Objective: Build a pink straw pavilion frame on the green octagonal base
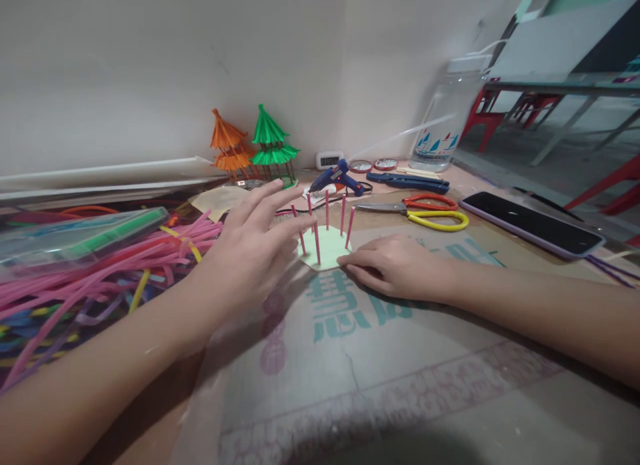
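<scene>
A pale green, many-sided base (330,248) lies on the printed sheet, with several upright pink sticks (317,243) standing around its edge. My left hand (260,235) hovers over the base's left side with its fingers stretched out and apart. Its index fingertip is close to the top of the front stick; whether they touch I cannot tell. The thumb is partly hidden. My right hand (393,265) rests on the sheet, its fingers closed at the front right edge of the base.
Behind the base lie a blue glue gun (337,178), scissors (415,208) and a blue cutter (410,182). A phone (530,221) and a bottle (440,125) are on the right. Pink strips (145,261) pile up on the left; orange (230,145) and green (273,141) tiered models stand by the wall.
</scene>
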`<state>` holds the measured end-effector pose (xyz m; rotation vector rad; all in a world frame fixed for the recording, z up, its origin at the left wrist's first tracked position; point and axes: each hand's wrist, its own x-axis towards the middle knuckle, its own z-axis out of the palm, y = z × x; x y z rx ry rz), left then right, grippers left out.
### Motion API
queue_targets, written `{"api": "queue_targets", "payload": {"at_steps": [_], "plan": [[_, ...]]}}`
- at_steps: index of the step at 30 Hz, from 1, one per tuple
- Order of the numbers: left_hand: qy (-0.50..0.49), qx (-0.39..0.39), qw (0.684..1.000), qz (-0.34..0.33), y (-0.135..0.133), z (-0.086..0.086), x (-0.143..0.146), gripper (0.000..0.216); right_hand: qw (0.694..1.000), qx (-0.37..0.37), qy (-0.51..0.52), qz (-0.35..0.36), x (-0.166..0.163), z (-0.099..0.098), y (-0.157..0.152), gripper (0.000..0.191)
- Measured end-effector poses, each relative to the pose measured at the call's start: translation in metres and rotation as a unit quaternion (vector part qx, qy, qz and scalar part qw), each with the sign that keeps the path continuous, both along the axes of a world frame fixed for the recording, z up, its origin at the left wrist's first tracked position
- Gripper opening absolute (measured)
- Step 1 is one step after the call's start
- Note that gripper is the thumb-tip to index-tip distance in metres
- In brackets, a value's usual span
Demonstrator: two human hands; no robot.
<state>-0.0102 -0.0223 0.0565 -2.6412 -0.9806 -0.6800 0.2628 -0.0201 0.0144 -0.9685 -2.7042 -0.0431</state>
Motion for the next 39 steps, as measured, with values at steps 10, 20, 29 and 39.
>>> {"api": "queue_targets", "payload": {"at_steps": [10, 20, 29, 39], "plan": [[-0.032, 0.062, 0.997, 0.04, 0.015, 0.007, -0.013, 0.037, 0.998, 0.038, 0.013, 0.043, 0.001, -0.008, 0.001, 0.034], [0.028, -0.048, 0.985, 0.162, 0.062, -0.012, -0.044, 0.043, 0.99, 0.088, 0.069, 0.09, 0.004, -0.001, -0.003, 0.027], [0.117, -0.116, 0.971, 0.176, 0.095, -0.041, -0.032, 0.04, 0.969, 0.127, 0.079, 0.196, -0.002, -0.006, -0.004, 0.033], [0.189, -0.153, 0.935, 0.26, 0.138, -0.044, -0.006, 0.039, 0.963, 0.131, 0.059, 0.229, -0.002, -0.013, -0.006, 0.032]]}}
